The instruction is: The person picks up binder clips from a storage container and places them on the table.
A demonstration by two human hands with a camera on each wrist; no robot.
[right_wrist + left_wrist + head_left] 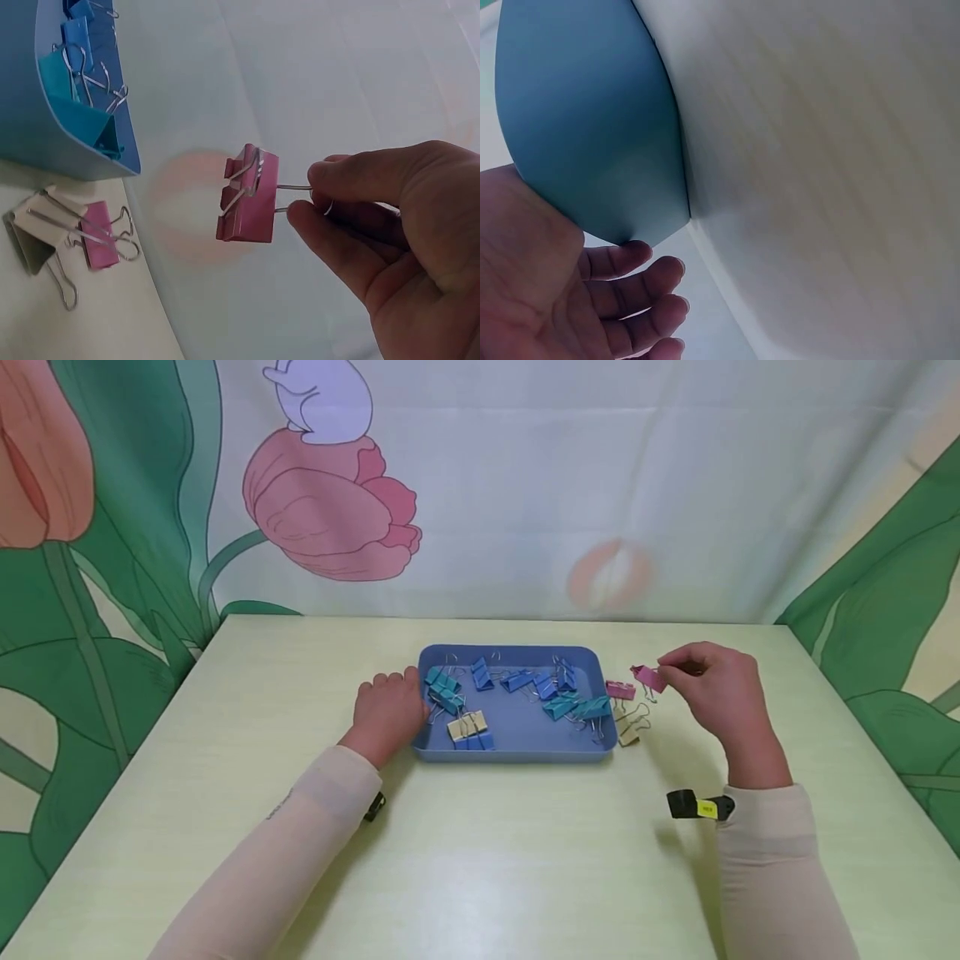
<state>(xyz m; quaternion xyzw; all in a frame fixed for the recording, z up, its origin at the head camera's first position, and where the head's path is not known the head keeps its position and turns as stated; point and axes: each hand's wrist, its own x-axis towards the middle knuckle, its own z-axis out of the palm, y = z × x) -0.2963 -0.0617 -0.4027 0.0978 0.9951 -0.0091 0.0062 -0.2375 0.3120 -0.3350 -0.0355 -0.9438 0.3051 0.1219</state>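
Blue tray (pixel 517 757), left end: left hand (pixel 392 710) blocks us.
Right end: resting pink binder clip (pixel 620 690), cream binder clip (pixel 628 732) obstruct us low.
Near side: we could pass along tabletop (pixel 525 835).

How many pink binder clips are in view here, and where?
2: one pinched by its wire handle in the right hand, the other on the table right of the blue tray, beside a cream binder clip.

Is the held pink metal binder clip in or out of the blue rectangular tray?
Out: the right fingers hold the clip aloft, right of the tray.
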